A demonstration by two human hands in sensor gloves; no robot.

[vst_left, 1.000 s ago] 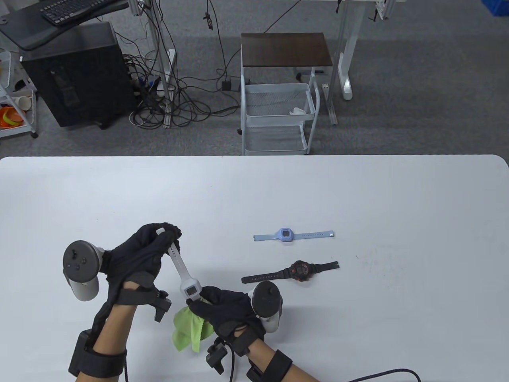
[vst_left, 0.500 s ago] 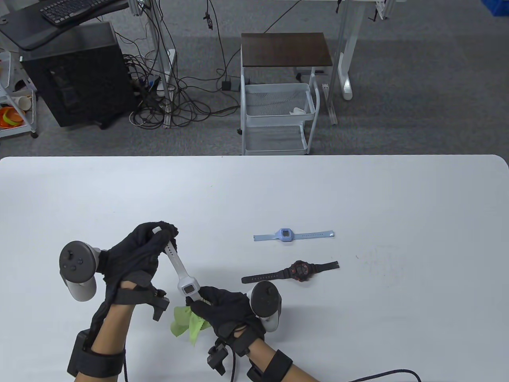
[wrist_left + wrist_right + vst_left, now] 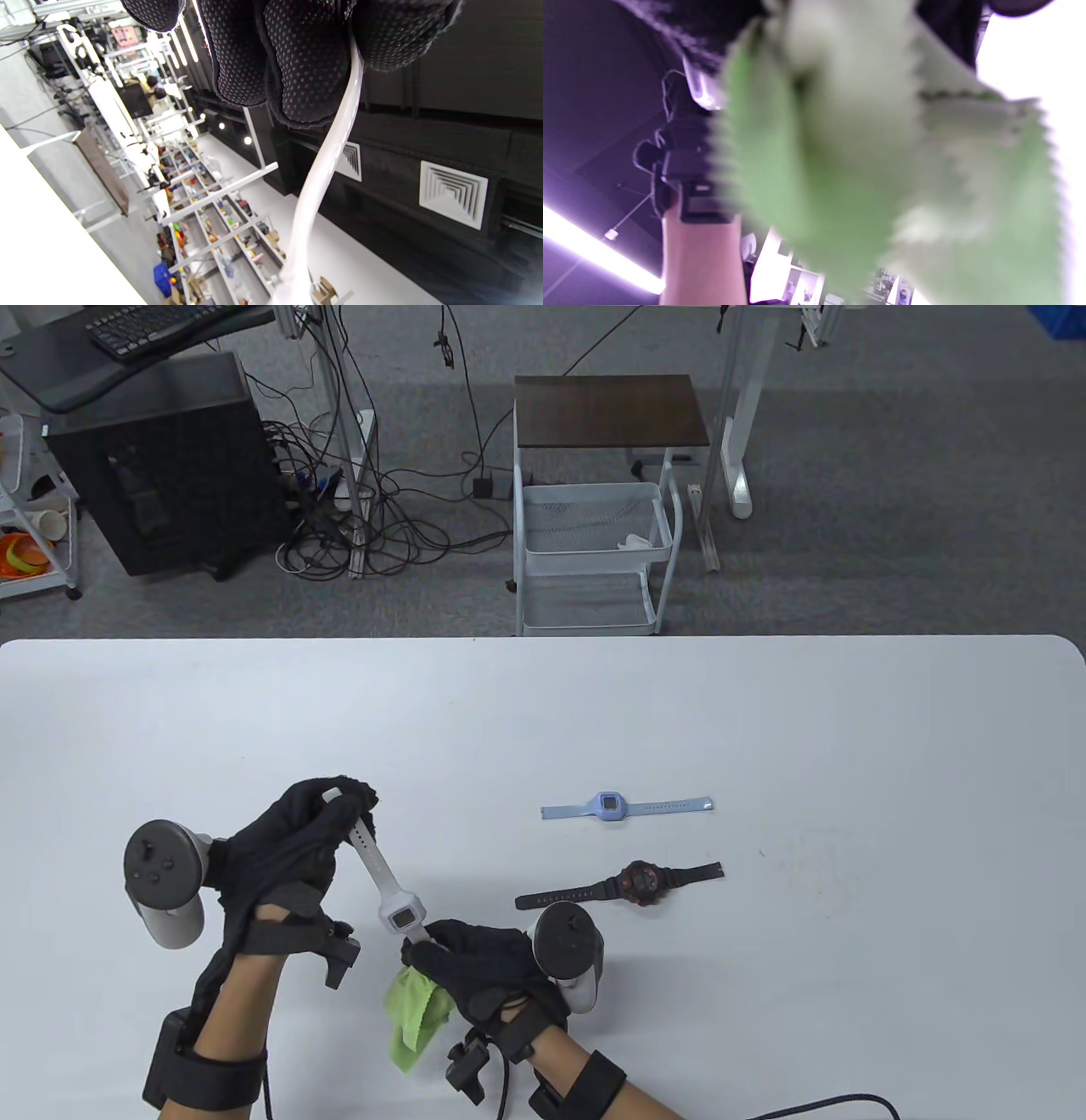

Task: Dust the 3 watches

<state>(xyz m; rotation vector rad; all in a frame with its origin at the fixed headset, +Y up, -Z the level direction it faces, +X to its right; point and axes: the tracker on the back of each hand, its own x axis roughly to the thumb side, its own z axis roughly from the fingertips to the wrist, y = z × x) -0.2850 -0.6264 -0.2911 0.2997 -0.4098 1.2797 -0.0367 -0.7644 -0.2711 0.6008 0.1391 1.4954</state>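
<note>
The left hand (image 3: 293, 836) grips one strap end of the white watch (image 3: 392, 899), fingers (image 3: 305, 63) curled round it, holding it slanted above the table (image 3: 543, 712) near the front-left edge. The right hand (image 3: 479, 963) pinches the green cloth (image 3: 414, 1005) round the lower strap just under the watch face, the cloth hanging down toward the front edge. The blue watch (image 3: 609, 806) and the black watch (image 3: 638, 884) lie flat, straps spread, near the table's middle, the black one nearer the front; no writing on any of them can be read.
</note>
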